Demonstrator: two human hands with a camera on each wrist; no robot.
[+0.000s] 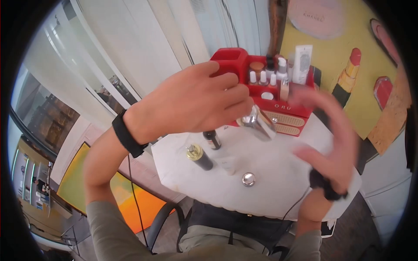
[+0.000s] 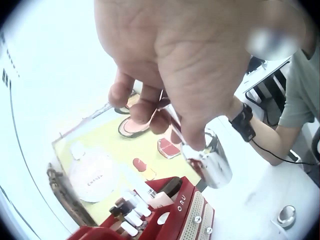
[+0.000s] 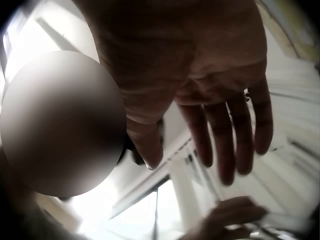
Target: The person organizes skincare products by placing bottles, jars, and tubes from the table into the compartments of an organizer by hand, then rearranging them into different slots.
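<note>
Table top: I sit at a white table (image 1: 287,165) with angled corners, its near edge at my lap.
Far side: before me stands a red organiser (image 1: 267,105) lettered ORU, with 2 perforated drawer fronts.
To my left: 2 upright bottles, near each other, 1 dark bottle (image 1: 212,140) and 1 gold-topped bottle (image 1: 202,158).
Just beside them: I see 1 small pale item (image 1: 227,165), too faint to identify.
Nearest me: 1 silver round piece (image 1: 248,179).

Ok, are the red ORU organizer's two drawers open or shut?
Shut: both tan drawer fronts sit flush with the red ORU organizer; neither looks pulled out in the head or left wrist view.
</note>
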